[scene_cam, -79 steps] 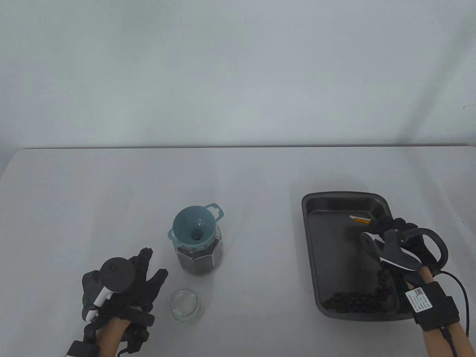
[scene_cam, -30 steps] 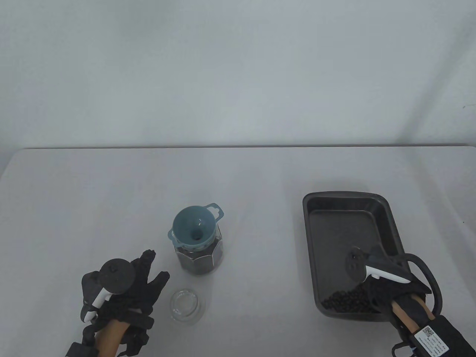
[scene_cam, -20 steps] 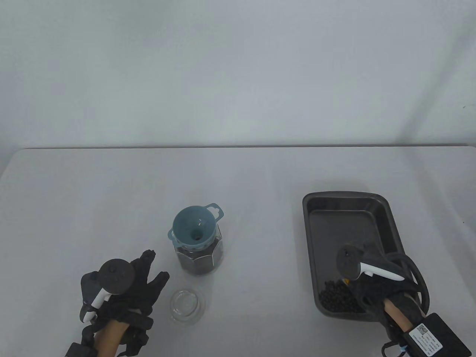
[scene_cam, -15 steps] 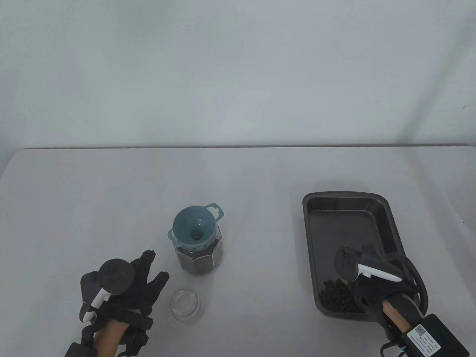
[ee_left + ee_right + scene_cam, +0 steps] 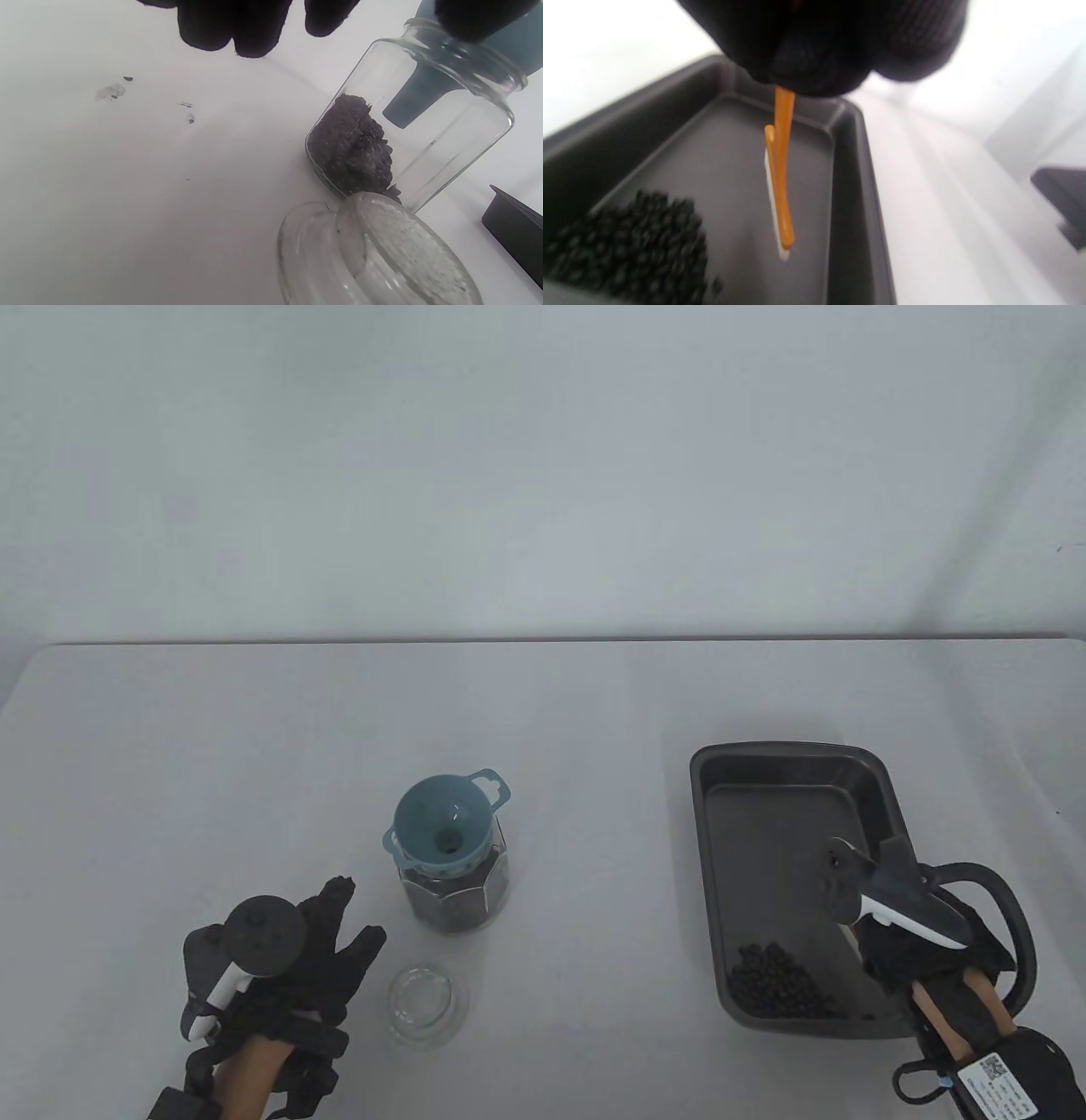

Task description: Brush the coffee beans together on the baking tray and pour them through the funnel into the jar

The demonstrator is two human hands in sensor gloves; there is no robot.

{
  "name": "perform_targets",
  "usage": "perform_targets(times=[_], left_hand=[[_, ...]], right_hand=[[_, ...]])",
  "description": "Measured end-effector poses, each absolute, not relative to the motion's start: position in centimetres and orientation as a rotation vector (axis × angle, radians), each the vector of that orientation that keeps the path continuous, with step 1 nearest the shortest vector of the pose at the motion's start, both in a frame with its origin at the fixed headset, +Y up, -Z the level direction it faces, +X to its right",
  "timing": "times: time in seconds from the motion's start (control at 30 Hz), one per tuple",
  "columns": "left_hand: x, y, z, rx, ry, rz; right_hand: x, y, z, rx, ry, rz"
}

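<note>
The dark baking tray point(image 5: 780, 752) lies at the right of the table. Coffee beans point(image 5: 780, 984) are heaped in its near left corner, also seen in the right wrist view point(image 5: 640, 241). My right hand point(image 5: 912, 959) hovers over the tray's near right part, right of the heap. It grips an orange-handled brush point(image 5: 781, 169), whose tip hangs just above the tray floor point(image 5: 712, 156). The glass jar point(image 5: 458, 895) holds beans and carries the teal funnel point(image 5: 441, 831). My left hand point(image 5: 318, 946) rests flat on the table left of the jar, holding nothing.
The jar's glass lid point(image 5: 427, 1001) lies on the table just in front of the jar and right of my left hand, close in the left wrist view point(image 5: 373, 254). A few small specks point(image 5: 112, 91) mark the table surface.
My right hand swept the brush from the tray's far end to the near edge, then leftward, bunching the beans into the near left corner, and has now drawn back right. The left hand stayed still.
</note>
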State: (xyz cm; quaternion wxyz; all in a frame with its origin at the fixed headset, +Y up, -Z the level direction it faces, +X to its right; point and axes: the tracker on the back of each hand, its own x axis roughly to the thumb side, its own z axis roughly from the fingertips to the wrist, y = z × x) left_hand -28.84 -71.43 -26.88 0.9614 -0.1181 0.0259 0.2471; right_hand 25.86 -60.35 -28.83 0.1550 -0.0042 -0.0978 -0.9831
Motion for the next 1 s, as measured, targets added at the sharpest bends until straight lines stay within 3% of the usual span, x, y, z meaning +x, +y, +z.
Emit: perform_targets(times=[0.17,0.4,0.63,1.0], left_hand=[[-28.8,-71.4,-26.9,-0.241,0.054,0.499],[-28.9,-71.4,-26.8,-0.240,0.054,0.505],[-29.0,-71.4,-26.7,-0.235,0.051,0.517],[-29.1,-71.3,-26.7,-0.236,0.046,0.526]], right_hand=[[22.0,-58.7,-27.1,-0.253,0.270,-2.825],[13.4,-60.8,-26.0,-0.548,0.532,-2.594],[6.4,-65.7,-26.5,-0.769,0.520,-2.440],[3.0,-72.2,-27.5,-0.858,0.345,-2.376]])
